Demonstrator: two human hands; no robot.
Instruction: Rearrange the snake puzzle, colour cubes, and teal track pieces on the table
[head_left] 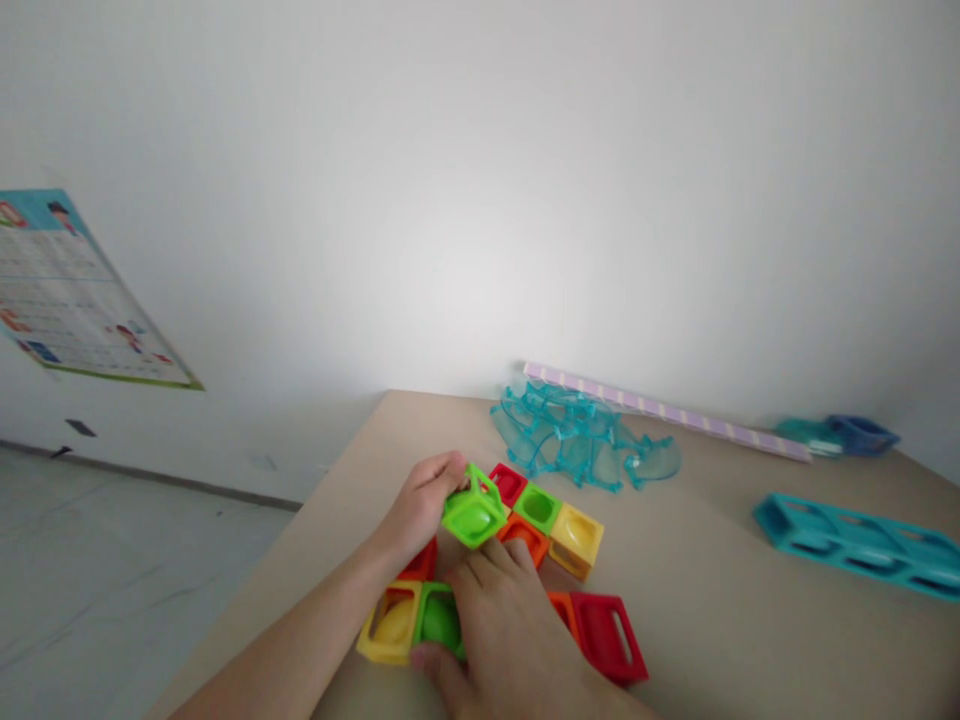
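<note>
My left hand is closed round a bright green plastic cube block, held tilted just above a cluster of joined blocks. That cluster has a red block, a green one, a yellow one and an orange one. My right hand lies on the nearer blocks, thumb and fingers pressed against a green block beside a yellow block. A red block sits to the right of that hand.
A beige table stands against a white wall. Clear teal curved pieces lie in a heap behind the blocks. A striped lilac strip runs along the wall. A teal block row lies right. A poster hangs left.
</note>
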